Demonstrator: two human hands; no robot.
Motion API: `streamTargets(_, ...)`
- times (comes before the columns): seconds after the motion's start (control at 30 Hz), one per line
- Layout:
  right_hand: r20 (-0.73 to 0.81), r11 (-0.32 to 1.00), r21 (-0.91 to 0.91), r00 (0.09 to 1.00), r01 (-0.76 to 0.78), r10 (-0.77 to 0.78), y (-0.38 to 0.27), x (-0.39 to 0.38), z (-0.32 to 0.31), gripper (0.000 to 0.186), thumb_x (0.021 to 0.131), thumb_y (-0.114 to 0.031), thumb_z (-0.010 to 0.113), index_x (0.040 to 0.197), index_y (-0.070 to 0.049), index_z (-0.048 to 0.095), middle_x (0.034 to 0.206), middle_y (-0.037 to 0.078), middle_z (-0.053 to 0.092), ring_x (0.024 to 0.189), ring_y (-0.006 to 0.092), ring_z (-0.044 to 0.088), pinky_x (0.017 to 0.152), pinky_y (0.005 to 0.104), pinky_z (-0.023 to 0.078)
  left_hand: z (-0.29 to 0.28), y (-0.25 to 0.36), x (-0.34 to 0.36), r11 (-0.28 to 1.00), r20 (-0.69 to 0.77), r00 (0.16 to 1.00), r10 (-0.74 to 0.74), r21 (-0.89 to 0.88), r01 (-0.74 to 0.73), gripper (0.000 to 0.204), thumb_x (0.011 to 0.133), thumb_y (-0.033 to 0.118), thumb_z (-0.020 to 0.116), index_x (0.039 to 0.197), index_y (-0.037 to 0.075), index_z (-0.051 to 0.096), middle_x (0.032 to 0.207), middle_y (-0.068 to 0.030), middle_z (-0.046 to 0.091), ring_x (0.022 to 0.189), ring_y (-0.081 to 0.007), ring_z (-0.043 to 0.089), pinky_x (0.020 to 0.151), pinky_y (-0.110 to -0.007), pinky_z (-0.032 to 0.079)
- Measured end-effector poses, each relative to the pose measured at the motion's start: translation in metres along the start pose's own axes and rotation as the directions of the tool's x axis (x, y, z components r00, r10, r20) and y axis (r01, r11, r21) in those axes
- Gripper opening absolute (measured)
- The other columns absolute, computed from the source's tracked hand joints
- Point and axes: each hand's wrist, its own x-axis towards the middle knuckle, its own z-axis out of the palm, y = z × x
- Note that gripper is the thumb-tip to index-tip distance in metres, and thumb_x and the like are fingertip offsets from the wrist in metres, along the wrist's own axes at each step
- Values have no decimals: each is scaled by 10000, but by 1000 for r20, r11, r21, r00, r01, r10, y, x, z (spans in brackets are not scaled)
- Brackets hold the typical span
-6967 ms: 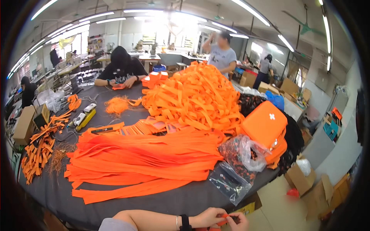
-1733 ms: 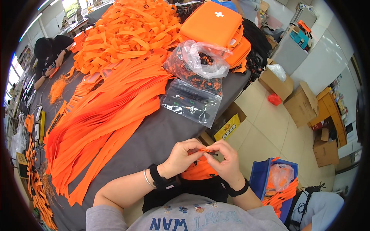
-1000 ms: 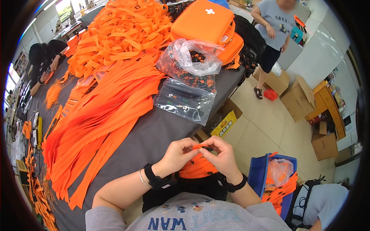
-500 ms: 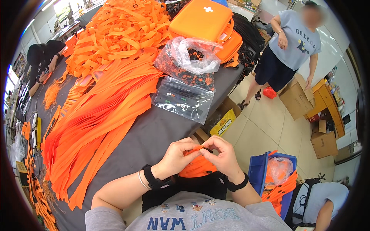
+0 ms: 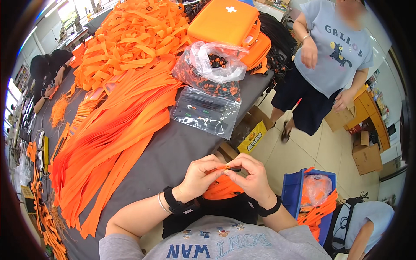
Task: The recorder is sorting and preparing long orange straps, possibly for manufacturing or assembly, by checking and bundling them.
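Observation:
Over my lap, both hands are pinched close together at one small spot. The fingers of my left hand (image 5: pixel 202 175) grip the end of an orange zipper tape. Thumb and forefinger of my right hand (image 5: pixel 252 177) close on a small black zipper pull (image 5: pixel 234 169) that meets the tape's end. Beneath my hands, more orange zipper tapes (image 5: pixel 219 190) with dark pulls lie across my lap. Fingertips partly hide the joint between tape and pull.
On the grey-covered table (image 5: pixel 167 160) lie long orange tapes (image 5: pixel 108 143), a heap of orange webbing (image 5: pixel 130 39), orange cases (image 5: pixel 223 24), and a plastic bag (image 5: pixel 208 71) of small orange-and-black parts. A blue bin (image 5: pixel 291 190) stands at right. A person (image 5: pixel 333 56) walks nearby.
The person at right has stepped closer. My hands stay together in nearly the same place, with more of the black pull showing beside my right fingers.

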Motion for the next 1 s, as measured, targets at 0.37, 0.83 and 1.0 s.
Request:
streamTargets(0.37,-9,997,-72,999,30,-31,-8,1,1,136,751,-30,684,872,-1,628,779,83,574,682,181,586,596,267,491,0,-11,0,996,5,1000,-31,-81,31,122,830,-36,596,940,-28,648,842,-54,583,717,-100,559,618,-226,467)
streamTargets(0.83,-70,999,4,997,-44,44,1,4,8,137,750,-26,691,861,5,617,759,61,572,643,127,543,580,237,440,-1,-2,0,968,19,982,-187,-169,188,59,858,-12,585,868,-50,628,847,-31,592,702,-53,548,590,-193,436)
streamTargets(1.0,4,992,4,992,-126,126,1,1,7,135,778,-28,682,883,19,613,788,53,572,692,111,573,591,220,452,0,-3,-1,978,-16,986,-167,-132,164,70,866,15,594,845,-45,625,781,-15,588,672,-33,527,576,-201,438)
